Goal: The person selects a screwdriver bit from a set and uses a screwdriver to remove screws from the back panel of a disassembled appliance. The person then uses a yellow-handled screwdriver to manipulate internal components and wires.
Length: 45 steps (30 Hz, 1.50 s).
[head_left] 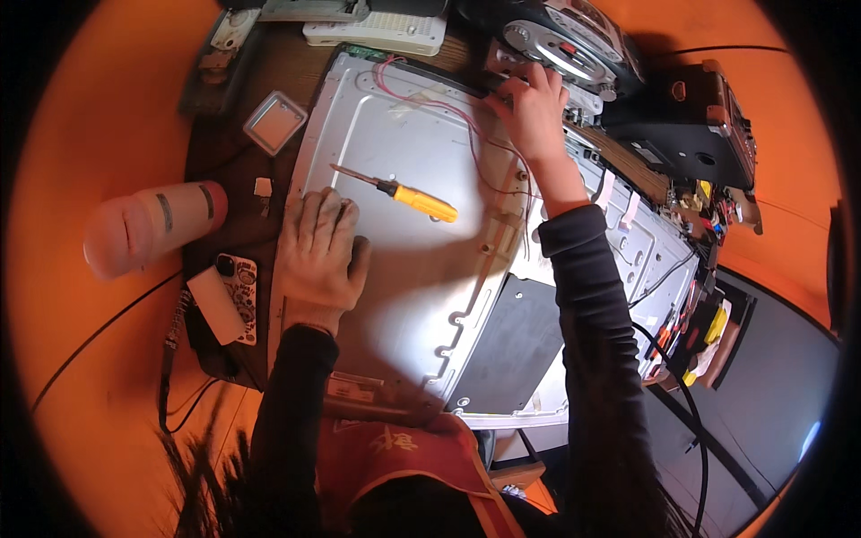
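Note:
A large silver-grey metal panel [404, 296], like the back of a flat screen, lies in front of me. Flat on its left side rests my left hand [318, 255], open, fingers stretched out side by side. Just beyond those fingertips lies a screwdriver [421, 203] with a yellow handle, its tip pointing left. My right hand [536, 117] reaches to the panel's far edge, beside a silver and black radio [574, 54]. Its fingers are bent and closed; their tips, and whatever they hold, are hidden. Thin red wires [471, 125] trail over the panel left of this hand.
A black speaker box [686, 125] stands at the far right, a white device [377, 34] at the back. Left of the panel are a small clear tray [275, 123], a patterned phone [240, 296] and a pale cylinder [157, 224]. Tools [664, 336] clutter the right side.

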Available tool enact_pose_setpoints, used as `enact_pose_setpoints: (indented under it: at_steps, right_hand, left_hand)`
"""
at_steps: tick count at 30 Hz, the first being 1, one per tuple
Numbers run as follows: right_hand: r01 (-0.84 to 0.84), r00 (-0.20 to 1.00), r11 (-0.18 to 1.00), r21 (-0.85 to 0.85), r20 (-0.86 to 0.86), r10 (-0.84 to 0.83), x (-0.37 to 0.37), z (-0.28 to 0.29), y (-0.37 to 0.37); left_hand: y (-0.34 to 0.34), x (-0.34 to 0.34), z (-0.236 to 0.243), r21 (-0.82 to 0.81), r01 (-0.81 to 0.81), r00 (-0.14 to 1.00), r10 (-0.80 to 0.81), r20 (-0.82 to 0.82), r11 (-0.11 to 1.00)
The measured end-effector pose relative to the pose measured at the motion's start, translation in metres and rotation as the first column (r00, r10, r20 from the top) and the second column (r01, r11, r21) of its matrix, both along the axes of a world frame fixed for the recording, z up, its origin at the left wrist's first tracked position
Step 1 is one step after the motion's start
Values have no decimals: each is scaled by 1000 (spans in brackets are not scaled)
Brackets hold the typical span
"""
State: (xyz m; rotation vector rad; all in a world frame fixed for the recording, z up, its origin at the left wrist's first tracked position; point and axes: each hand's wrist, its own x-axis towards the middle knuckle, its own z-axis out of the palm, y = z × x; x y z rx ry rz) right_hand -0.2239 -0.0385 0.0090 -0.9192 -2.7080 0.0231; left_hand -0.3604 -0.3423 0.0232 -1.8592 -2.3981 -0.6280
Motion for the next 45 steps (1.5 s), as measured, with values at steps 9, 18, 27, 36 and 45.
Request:
enact_pose_setpoints:
  at_steps: [9, 18, 27, 36, 45]
  right_hand:
    - [-32, 998, 989, -147, -63, 22, 2, 2, 5]
    - [-107, 993, 991, -78, -60, 103, 2, 5, 7]
    - [-64, 998, 997, -42, -28, 62, 1, 8, 3]
    - [-88, 996, 992, -93, -38, 85, 0, 11, 5]
    - [-51, 999, 992, -115, 10, 52, 1, 10, 9]
  left_hand:
    - [2, -2, -3, 30, 14, 1000, -14, -3, 999]
    - [2, -3, -4, 57, 16, 1000, -16, 1, 998]
    - [1, -2, -5, 50, 7, 1000, -8, 18, 999]
    - [0, -2, -6, 46, 5, 1000, -6, 18, 999]
    - [-1, -2, -9, 39, -2, 1000, 1, 16, 999]
